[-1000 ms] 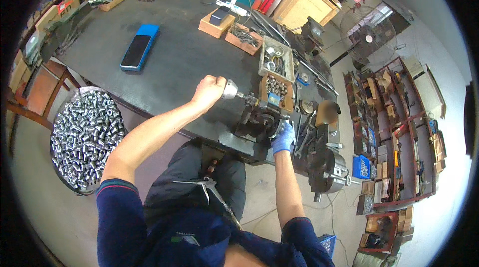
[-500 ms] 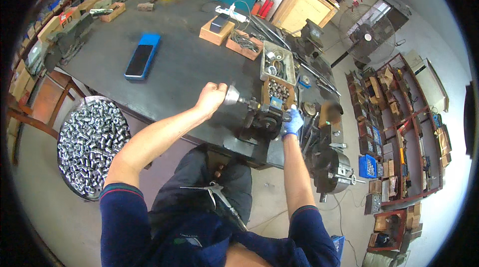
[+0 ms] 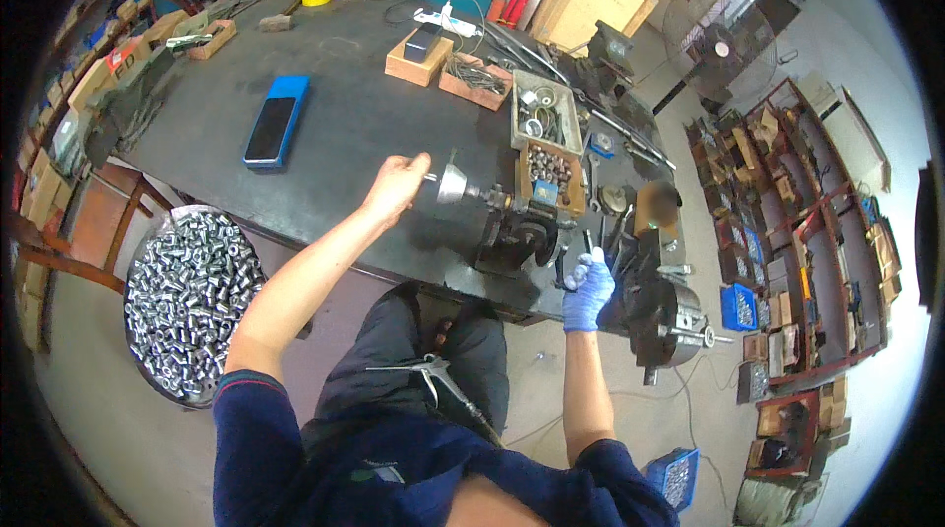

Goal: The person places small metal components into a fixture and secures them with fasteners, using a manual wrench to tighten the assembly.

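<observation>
A small bench fixture (image 3: 517,237) of dark metal stands at the table's front edge, a pale cone-shaped handwheel (image 3: 454,186) on its left end. My bare left hand (image 3: 397,189) is closed around the short metal handle at the handwheel's left side. My right hand (image 3: 589,289), in a light blue glove, is apart from the fixture, to its right. Its fingers are curled closed around a short dark cylindrical piece (image 3: 588,241), whose upper end sticks out above them; the rest is hidden. An air blow gun (image 3: 433,370) lies across my lap.
Behind the fixture are a wooden box of small metal parts (image 3: 548,171) and a tray of rings (image 3: 544,114). A blue-cased device (image 3: 276,124) lies on the dark table (image 3: 354,94). A round tub of metal sleeves (image 3: 192,301) stands at left. A chuck-like machine (image 3: 669,325) is at right.
My right hand has moved away from the fixture's right end, toward me and slightly right, with the dark piece in it. The left hand has shifted slightly left at the handwheel.
</observation>
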`<state>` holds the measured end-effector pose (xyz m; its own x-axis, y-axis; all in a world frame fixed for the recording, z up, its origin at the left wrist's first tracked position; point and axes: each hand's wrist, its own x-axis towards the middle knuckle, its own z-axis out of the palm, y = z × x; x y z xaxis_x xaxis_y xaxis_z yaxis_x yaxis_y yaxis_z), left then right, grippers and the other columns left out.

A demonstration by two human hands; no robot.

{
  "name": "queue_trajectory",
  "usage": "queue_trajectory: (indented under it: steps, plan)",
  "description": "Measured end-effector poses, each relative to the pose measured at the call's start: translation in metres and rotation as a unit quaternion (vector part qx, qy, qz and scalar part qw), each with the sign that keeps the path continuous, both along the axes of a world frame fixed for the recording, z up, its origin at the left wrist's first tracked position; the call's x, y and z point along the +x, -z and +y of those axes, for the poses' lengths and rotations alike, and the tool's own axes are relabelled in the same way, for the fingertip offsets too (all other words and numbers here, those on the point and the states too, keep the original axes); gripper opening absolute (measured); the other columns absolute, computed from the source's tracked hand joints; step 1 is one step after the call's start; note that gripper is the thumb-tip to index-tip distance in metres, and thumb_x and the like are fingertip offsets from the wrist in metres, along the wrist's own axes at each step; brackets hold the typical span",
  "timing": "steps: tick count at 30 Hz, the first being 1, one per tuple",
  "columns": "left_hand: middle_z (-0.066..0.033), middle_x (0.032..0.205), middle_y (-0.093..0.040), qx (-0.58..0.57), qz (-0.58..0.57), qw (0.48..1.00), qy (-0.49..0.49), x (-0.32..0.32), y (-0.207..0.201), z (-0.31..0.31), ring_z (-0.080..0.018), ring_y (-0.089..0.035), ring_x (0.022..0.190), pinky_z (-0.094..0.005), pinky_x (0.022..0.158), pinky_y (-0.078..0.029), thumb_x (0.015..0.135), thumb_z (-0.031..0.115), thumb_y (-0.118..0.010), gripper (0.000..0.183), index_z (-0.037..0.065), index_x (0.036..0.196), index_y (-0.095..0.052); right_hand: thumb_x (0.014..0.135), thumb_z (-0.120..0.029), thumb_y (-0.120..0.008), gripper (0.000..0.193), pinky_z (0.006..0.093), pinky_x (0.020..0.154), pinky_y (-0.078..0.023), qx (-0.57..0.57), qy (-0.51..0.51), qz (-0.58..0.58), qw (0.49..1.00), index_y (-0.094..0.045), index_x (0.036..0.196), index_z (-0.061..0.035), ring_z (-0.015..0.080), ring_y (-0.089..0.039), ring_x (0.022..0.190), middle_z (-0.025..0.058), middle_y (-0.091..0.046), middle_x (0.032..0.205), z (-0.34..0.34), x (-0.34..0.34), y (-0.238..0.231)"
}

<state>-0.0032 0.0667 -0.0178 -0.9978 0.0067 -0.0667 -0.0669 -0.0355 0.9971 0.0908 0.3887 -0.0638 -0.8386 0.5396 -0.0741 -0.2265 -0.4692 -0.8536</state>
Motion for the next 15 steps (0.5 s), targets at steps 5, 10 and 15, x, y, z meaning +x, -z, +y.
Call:
queue_trajectory:
  steps: [5, 10, 15]
  plan:
    - [-0.0004, 0.056, -0.041, 0.216, -0.086, 0.973, 0.011, 0.058, -0.02, -0.026, -0.0087, -0.032, 0.04, -0.0249, 0.043, -0.034, 0.088, 0.037, -0.052, 0.037, 0.006, 0.07, -0.046, 0.077, -0.012, -0.067, 0.014, 0.02, 0.057, -0.041, 0.275, 0.003, 0.042, 0.96, -0.064, 0.087, -0.0015, 0.0074, -0.053, 0.063, 0.0024, -0.061, 0.074, -0.013, 0.026, -0.005]
    - [-0.0016, 0.055, -0.04, 0.411, -0.146, 0.898, 0.049, 0.147, -0.025, -0.014, -0.0097, -0.031, 0.042, -0.0258, 0.045, -0.035, 0.089, 0.033, -0.053, 0.028, 0.006, 0.085, -0.045, 0.063, -0.026, -0.076, 0.036, 0.0343, 0.083, -0.046, 0.565, -0.182, 0.241, 0.767, -0.064, 0.094, -0.0124, 0.0259, -0.057, 0.096, 0.0091, -0.059, 0.11, -0.118, 0.089, -0.09]
    - [-0.0011, 0.058, -0.043, 0.346, -0.227, 0.906, -0.095, 0.188, -0.061, 0.004, -0.0078, -0.034, 0.042, -0.021, 0.034, -0.024, 0.09, 0.033, -0.05, 0.025, 0.01, 0.081, -0.047, 0.066, -0.035, -0.071, 0.045, 0.0393, 0.097, -0.037, 0.623, -0.265, 0.333, 0.656, -0.06, 0.108, -0.0205, 0.032, -0.043, 0.119, 0.0117, -0.042, 0.13, -0.163, 0.094, -0.105]
